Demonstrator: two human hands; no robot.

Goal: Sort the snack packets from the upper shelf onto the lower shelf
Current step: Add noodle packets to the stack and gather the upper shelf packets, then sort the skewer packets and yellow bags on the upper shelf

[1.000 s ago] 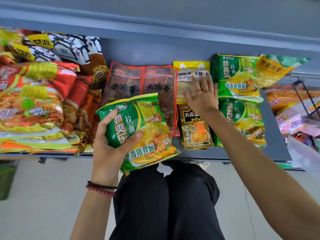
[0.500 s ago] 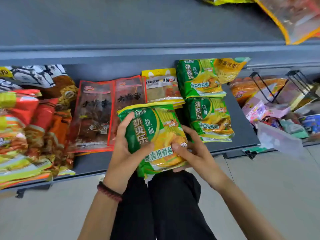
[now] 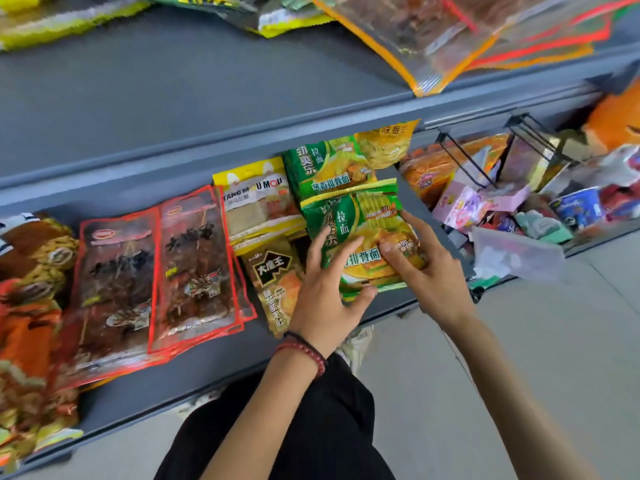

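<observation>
Since half a second earlier, the green noodle packet (image 3: 360, 233) had travelled rightward and farther in, to the right end of the lower shelf (image 3: 207, 368), just in front of a matching green packet (image 3: 322, 168). The right hand (image 3: 433, 271) pinched it, thumb on its face and fingers (image 3: 414, 225) along its right edge. The left hand (image 3: 325, 296) rested on the packet's left side, fingers spread and nearly straight, thumb at its lower edge. To the left lay a brown packet (image 3: 273, 282), a yellow packet (image 3: 256, 202) and red packets (image 3: 194, 268).
</observation>
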